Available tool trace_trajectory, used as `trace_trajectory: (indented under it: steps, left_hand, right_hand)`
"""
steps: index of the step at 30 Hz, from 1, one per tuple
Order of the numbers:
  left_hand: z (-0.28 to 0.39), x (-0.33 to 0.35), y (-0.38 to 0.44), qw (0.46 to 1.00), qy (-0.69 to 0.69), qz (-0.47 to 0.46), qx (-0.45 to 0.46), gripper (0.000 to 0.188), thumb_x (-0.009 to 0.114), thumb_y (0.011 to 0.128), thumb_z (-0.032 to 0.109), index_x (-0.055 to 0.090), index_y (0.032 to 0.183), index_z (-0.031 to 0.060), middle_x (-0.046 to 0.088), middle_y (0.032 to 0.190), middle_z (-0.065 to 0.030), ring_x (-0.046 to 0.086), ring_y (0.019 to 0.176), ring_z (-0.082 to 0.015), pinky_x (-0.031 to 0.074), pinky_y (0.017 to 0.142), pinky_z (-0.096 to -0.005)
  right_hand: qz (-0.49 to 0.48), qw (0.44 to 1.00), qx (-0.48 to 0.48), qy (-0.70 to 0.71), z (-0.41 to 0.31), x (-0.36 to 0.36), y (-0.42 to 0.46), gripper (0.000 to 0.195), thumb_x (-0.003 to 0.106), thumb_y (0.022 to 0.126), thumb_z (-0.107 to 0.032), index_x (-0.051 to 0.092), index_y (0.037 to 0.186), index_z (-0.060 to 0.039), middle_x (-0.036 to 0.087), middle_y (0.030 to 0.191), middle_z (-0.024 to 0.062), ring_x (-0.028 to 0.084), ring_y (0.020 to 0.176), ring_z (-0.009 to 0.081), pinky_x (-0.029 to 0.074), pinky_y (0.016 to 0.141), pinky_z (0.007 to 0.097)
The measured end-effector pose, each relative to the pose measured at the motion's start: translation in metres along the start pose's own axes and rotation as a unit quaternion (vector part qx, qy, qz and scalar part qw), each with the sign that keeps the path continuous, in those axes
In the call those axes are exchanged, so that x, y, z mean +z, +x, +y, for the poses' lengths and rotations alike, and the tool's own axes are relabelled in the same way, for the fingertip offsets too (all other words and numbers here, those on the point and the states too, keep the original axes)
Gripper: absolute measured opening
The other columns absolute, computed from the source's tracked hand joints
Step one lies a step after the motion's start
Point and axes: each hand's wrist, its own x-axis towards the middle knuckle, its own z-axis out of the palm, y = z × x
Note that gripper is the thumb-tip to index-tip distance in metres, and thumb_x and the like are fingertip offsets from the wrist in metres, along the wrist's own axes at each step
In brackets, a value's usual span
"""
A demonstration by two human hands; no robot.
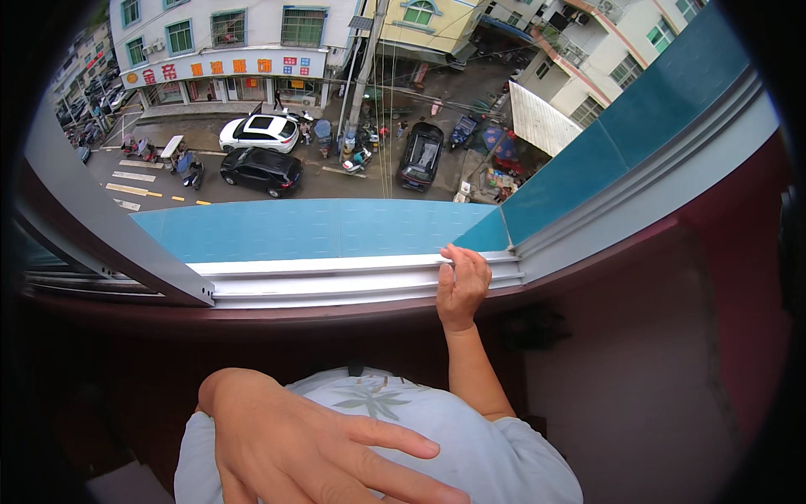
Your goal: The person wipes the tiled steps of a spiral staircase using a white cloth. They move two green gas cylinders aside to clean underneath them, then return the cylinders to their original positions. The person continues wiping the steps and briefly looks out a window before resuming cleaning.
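Note:
My left hand point(327, 435) is close to the camera, palm toward the light shirt point(434, 409) on my chest. Its fingers are spread and nothing is seen in it. Farther out, my right hand point(465, 286) is over the white sliding-window track point(327, 283), near its right corner. The fingers there are loosely bent and I see nothing held; whether they touch the track I cannot tell. To the left, a grey window sash point(107, 208) stands slid aside, leaving the window open in front of me.
Blue tiles point(302, 230) cover the outer ledge, and a tiled side wall point(604, 151) rises on the right. Far below lies a street with a white car point(261, 132), a black car point(261, 170), another dark car point(422, 156) and a utility pole point(365, 75).

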Motion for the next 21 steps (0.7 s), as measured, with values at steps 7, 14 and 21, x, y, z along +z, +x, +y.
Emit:
trace_trajectory:
  steps: [7, 14, 21]
  left_hand:
    - [0.011, 0.003, -0.008, 0.998, 0.031, 0.063, 0.001, 0.032, 0.057, 0.088, 0.026, 0.063, 0.1, -0.0037, 0.059, 0.114, -0.0061, 0.056, 0.107, -0.0376, 0.037, 0.096, -0.0517]
    - [0.017, -0.028, 0.004, 0.999, 0.02, 0.002, 0.034, 0.017, 0.056, 0.091, 0.021, 0.07, 0.091, 0.0104, 0.066, 0.103, -0.0031, 0.062, 0.09, -0.0223, 0.039, 0.088, -0.0408]
    - [0.018, 0.01, 0.016, 0.934, 0.203, 0.178, 0.233, 0.014, 0.063, 0.084, 0.009, 0.066, 0.095, 0.016, 0.059, 0.104, 0.0081, 0.058, 0.087, -0.01, 0.042, 0.084, -0.033]
  right_hand:
    - [-0.005, 1.0, -0.003, -0.001, -0.001, 0.001, 0.0, 0.024, 0.055, 0.083, -0.019, 0.063, 0.101, -0.0056, 0.067, 0.091, 0.0025, 0.056, 0.097, 0.0233, 0.038, 0.087, 0.0364]
    - [-0.011, 1.0, -0.005, -0.006, 0.0, 0.001, 0.0, 0.023, 0.055, 0.084, -0.019, 0.063, 0.101, -0.0053, 0.067, 0.091, 0.0022, 0.056, 0.096, 0.0229, 0.038, 0.086, 0.0361]
    - [-0.008, 1.0, -0.007, -0.006, -0.002, 0.001, 0.002, 0.023, 0.055, 0.084, -0.019, 0.063, 0.101, -0.0051, 0.067, 0.09, 0.0017, 0.057, 0.095, 0.023, 0.039, 0.086, 0.0358]
